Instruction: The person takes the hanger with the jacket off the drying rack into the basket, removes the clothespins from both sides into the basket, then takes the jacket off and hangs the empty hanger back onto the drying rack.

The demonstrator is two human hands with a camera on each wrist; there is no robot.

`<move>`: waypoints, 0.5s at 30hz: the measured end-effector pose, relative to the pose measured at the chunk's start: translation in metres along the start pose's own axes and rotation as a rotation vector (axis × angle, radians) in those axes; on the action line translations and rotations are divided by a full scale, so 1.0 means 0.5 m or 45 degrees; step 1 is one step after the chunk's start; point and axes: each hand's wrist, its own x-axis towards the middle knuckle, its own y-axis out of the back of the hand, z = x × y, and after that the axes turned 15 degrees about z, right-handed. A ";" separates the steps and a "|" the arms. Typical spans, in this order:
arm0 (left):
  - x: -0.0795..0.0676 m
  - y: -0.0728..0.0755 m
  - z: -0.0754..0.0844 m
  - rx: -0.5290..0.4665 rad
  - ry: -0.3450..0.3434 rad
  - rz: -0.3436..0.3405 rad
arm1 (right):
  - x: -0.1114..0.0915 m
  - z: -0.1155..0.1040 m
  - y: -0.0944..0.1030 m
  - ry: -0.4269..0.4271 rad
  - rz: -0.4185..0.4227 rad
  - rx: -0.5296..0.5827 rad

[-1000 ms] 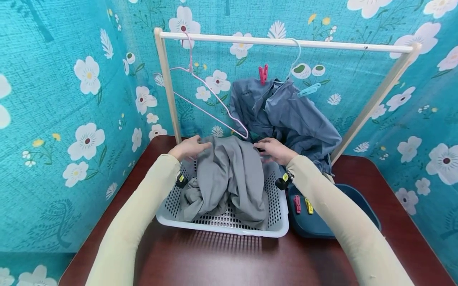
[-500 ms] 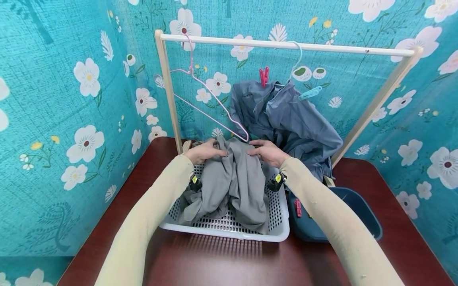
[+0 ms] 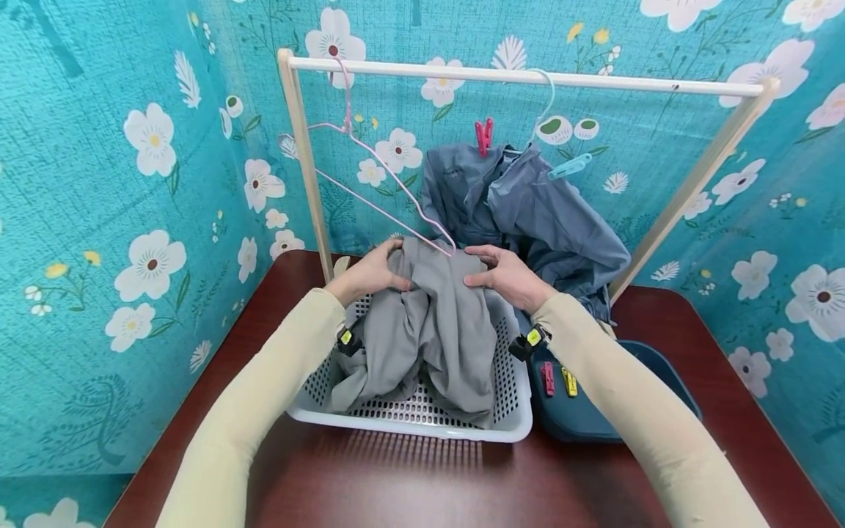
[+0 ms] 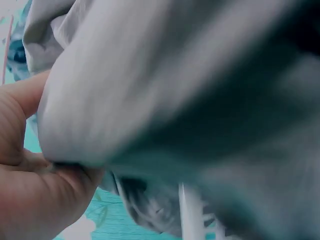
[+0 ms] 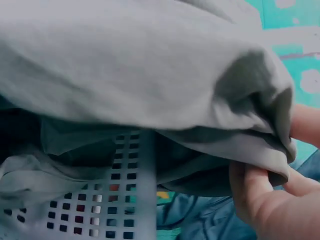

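Note:
A crumpled grey garment (image 3: pixel 444 315) lies partly in a white perforated plastic basket (image 3: pixel 396 425), its upper part lifted between both hands. My left hand (image 3: pixel 370 275) grips its left edge, thumb on the near side; the left wrist view shows the cloth pinched between thumb and fingers. On the opposite edge, my right hand (image 3: pixel 508 277) holds the cloth, and in the right wrist view its fingers (image 5: pixel 255 187) curl under a fold. Just behind the garment hangs a pink hanger (image 3: pixel 396 180), its lower right corner near the cloth.
A wooden rack (image 3: pixel 422 70) spans the back. From it a blue hanger (image 3: pixel 549 95) carries a blue-grey shirt (image 3: pixel 541 198) with a red clothespin (image 3: pixel 484 136) and a light blue clothespin (image 3: pixel 570 166). At right, a dark blue tray (image 3: pixel 650 367) holds red and yellow clothespins.
Both hands first come closer together and take hold of the grey garment's upper edges. The garment's upper part is now slightly higher, in front of the pink hanger's lower corner.

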 end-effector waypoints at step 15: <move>-0.045 -0.056 -0.043 0.670 -0.207 -0.285 | -0.064 0.015 -0.058 0.269 -0.210 -0.805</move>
